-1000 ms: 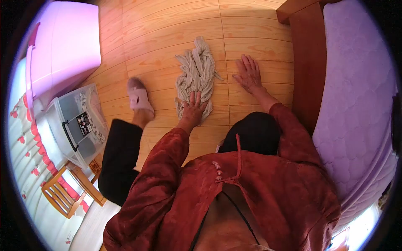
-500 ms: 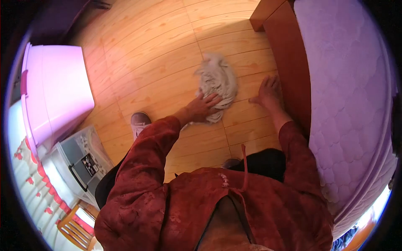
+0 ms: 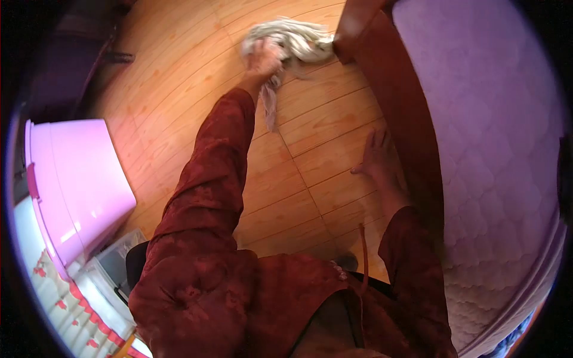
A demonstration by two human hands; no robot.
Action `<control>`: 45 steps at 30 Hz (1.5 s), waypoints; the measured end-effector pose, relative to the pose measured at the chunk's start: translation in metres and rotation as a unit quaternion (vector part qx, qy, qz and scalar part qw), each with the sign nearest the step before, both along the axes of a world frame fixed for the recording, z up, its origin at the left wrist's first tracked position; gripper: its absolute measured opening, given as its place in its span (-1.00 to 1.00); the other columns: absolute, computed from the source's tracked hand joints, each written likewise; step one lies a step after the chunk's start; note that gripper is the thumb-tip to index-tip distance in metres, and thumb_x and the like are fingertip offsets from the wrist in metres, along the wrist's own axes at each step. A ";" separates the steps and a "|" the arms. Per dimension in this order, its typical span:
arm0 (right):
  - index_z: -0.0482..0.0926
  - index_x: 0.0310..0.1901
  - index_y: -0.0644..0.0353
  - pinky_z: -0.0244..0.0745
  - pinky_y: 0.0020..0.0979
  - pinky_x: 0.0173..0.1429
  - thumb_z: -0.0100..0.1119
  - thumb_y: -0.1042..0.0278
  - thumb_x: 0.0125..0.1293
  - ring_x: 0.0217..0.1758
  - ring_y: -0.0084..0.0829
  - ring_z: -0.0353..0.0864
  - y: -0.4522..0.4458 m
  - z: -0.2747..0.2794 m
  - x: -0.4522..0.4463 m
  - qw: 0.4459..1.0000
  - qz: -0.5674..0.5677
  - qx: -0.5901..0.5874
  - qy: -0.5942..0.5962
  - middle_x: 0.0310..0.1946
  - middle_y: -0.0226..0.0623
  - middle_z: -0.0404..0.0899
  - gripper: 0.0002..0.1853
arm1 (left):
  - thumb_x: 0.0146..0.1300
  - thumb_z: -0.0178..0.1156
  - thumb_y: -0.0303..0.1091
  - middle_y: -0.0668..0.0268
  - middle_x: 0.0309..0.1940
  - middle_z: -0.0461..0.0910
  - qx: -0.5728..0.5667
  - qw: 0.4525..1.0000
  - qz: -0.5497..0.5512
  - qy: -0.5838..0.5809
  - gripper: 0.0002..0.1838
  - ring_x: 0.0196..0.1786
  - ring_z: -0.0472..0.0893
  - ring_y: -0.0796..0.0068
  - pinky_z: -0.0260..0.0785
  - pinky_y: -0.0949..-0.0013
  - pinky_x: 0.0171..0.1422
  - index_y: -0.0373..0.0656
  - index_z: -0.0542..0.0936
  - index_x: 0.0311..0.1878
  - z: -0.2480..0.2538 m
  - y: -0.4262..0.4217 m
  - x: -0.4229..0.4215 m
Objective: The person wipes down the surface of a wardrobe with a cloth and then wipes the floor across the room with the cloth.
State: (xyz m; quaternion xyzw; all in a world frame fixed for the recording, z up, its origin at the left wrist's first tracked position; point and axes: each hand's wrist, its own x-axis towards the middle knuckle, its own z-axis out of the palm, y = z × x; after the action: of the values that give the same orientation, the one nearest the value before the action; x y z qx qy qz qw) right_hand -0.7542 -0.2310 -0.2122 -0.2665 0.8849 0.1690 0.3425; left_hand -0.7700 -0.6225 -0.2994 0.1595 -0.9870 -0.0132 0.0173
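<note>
Left hand (image 3: 263, 58) on rumpled cloth (image 3: 298, 40), cannot tell if gripping; right hand (image 3: 379, 162) spread, empty, beside bed frame (image 3: 394, 77).

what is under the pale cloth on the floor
Wood-patterned floor shows beside the pale cloth, with the left hand on top; whatever lies directly beneath the cloth is covered and cannot be seen.

Left hand (image 3: 264, 58) outstretched, apparently palm-down
</note>
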 end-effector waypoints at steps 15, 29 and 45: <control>-0.29 0.47 0.16 -0.24 -0.05 0.54 0.57 -0.08 -0.27 0.55 0.07 -0.44 0.005 -0.007 0.009 0.998 -0.042 -0.018 0.044 0.48 0.14 -0.45 0.41 | -0.06 0.33 -0.39 -0.14 0.15 0.38 0.020 0.976 -0.173 0.133 -0.52 0.17 0.40 -0.12 0.26 0.03 0.27 -0.15 0.53 0.02 0.167 -0.099 0.271; -0.37 0.47 0.12 -0.04 0.30 0.37 0.58 -0.12 -0.28 0.53 0.21 -0.43 -0.015 -0.025 0.073 0.985 -0.160 -0.049 0.038 0.43 0.34 -0.44 0.46 | 0.22 0.15 -0.11 0.04 0.00 0.53 0.078 0.593 0.802 0.006 -0.56 0.04 0.54 0.04 0.43 0.13 0.03 -0.15 0.47 0.10 0.023 -0.137 0.616; -0.44 0.46 0.06 -0.13 0.23 0.43 0.59 -0.11 -0.30 0.53 0.17 -0.51 -0.015 -0.032 0.072 0.985 -0.166 -0.034 0.032 0.44 0.33 -0.45 0.50 | 0.02 0.26 -0.16 0.02 0.12 0.29 0.154 0.968 0.151 0.130 -0.49 0.19 0.31 0.01 0.22 -0.05 0.21 0.00 0.44 0.08 -0.028 -0.065 0.111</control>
State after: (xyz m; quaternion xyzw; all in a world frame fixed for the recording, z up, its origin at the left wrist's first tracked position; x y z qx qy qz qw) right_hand -0.6822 -0.2461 -0.2437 -0.1222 0.9328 0.0879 0.3275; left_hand -0.6586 -0.6878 -0.3273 0.3041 -0.9269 -0.1826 0.1227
